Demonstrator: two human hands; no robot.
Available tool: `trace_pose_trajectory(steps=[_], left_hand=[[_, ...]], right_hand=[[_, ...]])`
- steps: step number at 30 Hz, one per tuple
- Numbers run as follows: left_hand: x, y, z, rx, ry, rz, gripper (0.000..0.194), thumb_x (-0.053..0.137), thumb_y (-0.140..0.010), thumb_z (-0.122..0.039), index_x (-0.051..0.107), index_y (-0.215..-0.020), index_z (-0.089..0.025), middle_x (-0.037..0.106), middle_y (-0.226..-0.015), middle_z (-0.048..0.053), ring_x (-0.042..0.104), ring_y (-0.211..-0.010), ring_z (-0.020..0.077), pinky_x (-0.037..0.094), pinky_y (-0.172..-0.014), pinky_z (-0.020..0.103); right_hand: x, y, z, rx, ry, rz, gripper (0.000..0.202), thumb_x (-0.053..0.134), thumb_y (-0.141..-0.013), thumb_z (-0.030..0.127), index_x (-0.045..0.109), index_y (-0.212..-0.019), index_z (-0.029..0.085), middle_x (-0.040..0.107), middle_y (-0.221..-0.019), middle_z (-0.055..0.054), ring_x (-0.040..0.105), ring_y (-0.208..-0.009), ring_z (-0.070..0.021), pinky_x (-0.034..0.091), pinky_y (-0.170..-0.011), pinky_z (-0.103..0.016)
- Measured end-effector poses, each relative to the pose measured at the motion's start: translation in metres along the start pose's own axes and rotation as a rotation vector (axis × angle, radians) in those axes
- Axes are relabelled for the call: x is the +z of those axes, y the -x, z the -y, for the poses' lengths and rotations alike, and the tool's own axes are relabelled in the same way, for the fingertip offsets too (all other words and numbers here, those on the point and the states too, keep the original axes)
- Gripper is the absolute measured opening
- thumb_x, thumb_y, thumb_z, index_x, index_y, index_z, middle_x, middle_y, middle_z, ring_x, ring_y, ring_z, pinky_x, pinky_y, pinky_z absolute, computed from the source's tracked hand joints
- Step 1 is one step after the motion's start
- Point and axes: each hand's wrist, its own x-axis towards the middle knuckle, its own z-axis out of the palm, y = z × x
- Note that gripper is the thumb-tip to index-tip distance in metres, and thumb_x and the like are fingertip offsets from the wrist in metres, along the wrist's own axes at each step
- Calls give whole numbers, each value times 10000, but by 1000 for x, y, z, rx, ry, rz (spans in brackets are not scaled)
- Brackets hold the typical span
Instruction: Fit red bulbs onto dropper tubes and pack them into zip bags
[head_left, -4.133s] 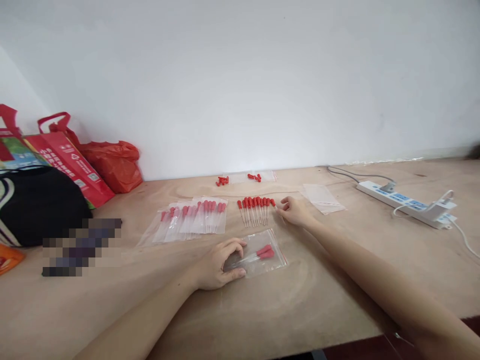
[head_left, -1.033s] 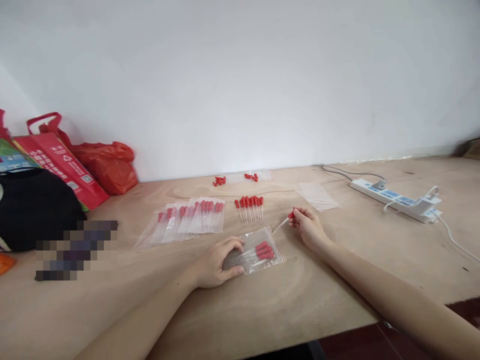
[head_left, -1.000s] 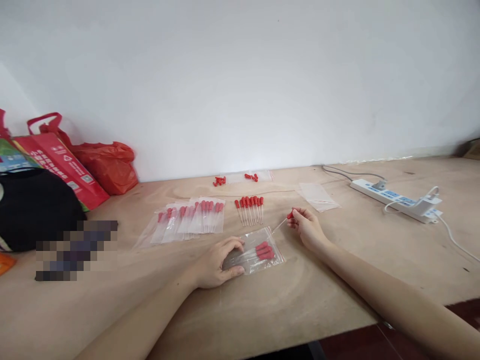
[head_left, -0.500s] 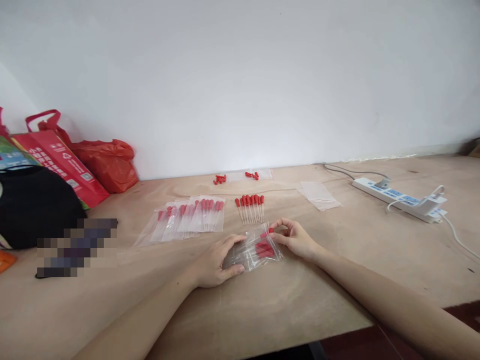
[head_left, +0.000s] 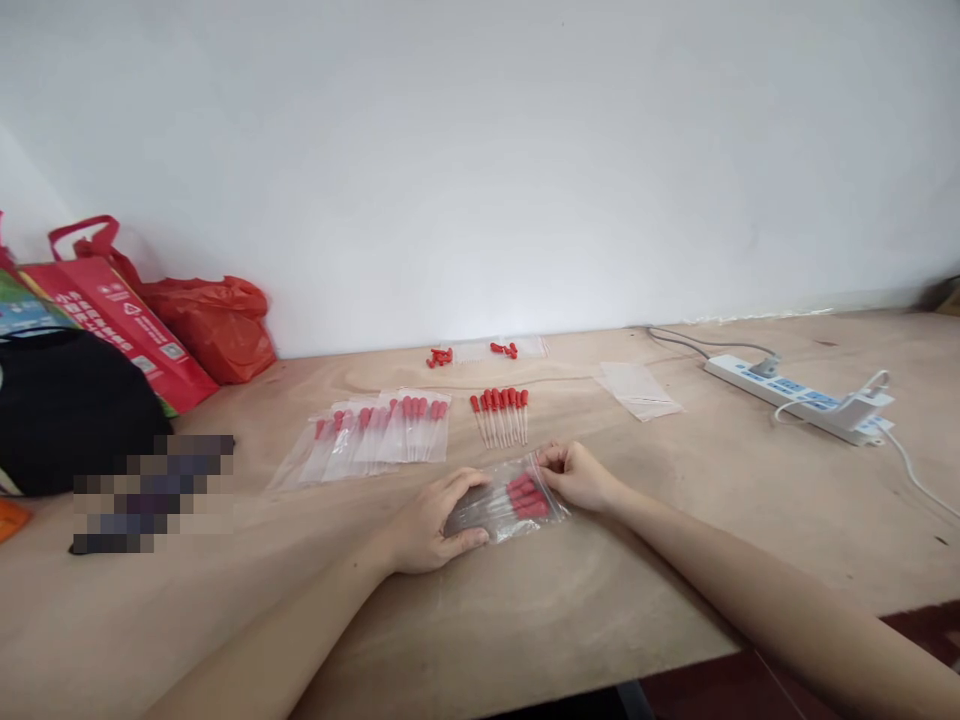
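A clear zip bag [head_left: 496,518] with several red-bulbed droppers [head_left: 529,494] inside lies on the wooden table in front of me. My left hand [head_left: 435,522] grips the bag's left end between thumb and fingers. At its right end, my right hand [head_left: 571,474] pinches the upper corner by the zip strip; its fingertips are partly hidden. Just beyond the bag, a row of loose droppers [head_left: 499,402] lies side by side with bulbs pointing away. To the left of that row are several overlapping filled zip bags [head_left: 375,440].
Flat bags [head_left: 637,390] lie at the right, left of a white power strip [head_left: 795,396] with cables. Near the wall are small red bulbs [head_left: 439,357] and another clear bag [head_left: 471,350]. Red bags [head_left: 217,325], a black bag [head_left: 82,410] and a blurred-out object [head_left: 154,495] stand left.
A red bulb that stuck out at the bag's upper right corner now lies inside with the others. My right hand has closed on the bag's edge. My left hand stays put.
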Motion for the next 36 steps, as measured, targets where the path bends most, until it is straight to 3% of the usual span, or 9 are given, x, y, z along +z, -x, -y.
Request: trace_pose_trajectory(steps=[2,5,8,11,14,20,26,32,36], left_hand=[[1,0,2,13,-4,10,413,533,-776,-328,405,-1157,-234,451,-1212,49,428,-1113,203,348,-947,353],[1,0,3,6,0,21,394,533,-776,-336,425,-1142,-236,433,-1237,55,407,-1139,213,330,-962,370],[1,0,2,-4,16,11,382,537,-771,-338,429,-1122,-231,439,-1231,60,417,-1129,218,336,-952,378],[-1,0,0,7,44,-4,330,552,-757,-324,443,-1050,-220,461,-1200,64,448,-1091,214,356,-925,373],[-1,0,-1,11,74,-10,242,565,-742,-307,448,-929,-205,476,-1176,73,468,-1063,215,379,-887,370],[-1,1,1,42,93,-14,195,549,-757,-310,426,-855,-194,483,-1161,76,471,-1052,210,386,-861,353],[-1,1,3,38,45,10,383,538,-769,-353,419,-1105,-214,475,-1188,69,455,-1079,215,362,-910,363],[-1,2,1,5,22,10,433,534,-771,-348,389,-1163,-233,468,-1213,58,441,-1105,218,351,-935,373],[-1,2,0,-17,21,8,440,532,-770,-351,386,-1171,-247,470,-1219,49,438,-1113,226,349,-940,382]], right_hand=[[-8,-6,-3,104,-57,-10,262,534,-692,364,649,-639,134,591,-581,-13,501,-513,-104,396,-492,-217],[-21,-25,-12,226,29,-252,196,562,-663,328,622,-679,142,569,-548,9,466,-476,-87,358,-452,-198],[-29,-56,-20,235,92,-404,146,592,-637,271,603,-726,155,608,-695,-12,516,-601,-100,385,-521,-195],[-29,-88,-26,298,110,-456,176,593,-642,296,594,-754,160,605,-691,-24,520,-582,-110,376,-492,-205],[-26,-113,-28,381,113,-477,143,615,-619,297,576,-658,166,549,-529,-10,499,-499,-123,346,-441,-219],[-26,-133,-27,481,8,-475,200,646,-543,169,466,-458,193,390,-348,19,451,-411,-139,296,-398,-242],[-38,-112,-21,384,-260,-505,155,548,-649,236,453,-533,196,476,-442,1,437,-397,-100,328,-385,-224],[-61,-46,-24,221,-420,-668,147,504,-689,313,437,-789,228,488,-557,49,484,-453,-89,417,-436,-213],[-52,-11,-26,126,-455,-712,262,553,-664,391,436,-833,228,497,-598,50,507,-487,-100,464,-462,-241]])
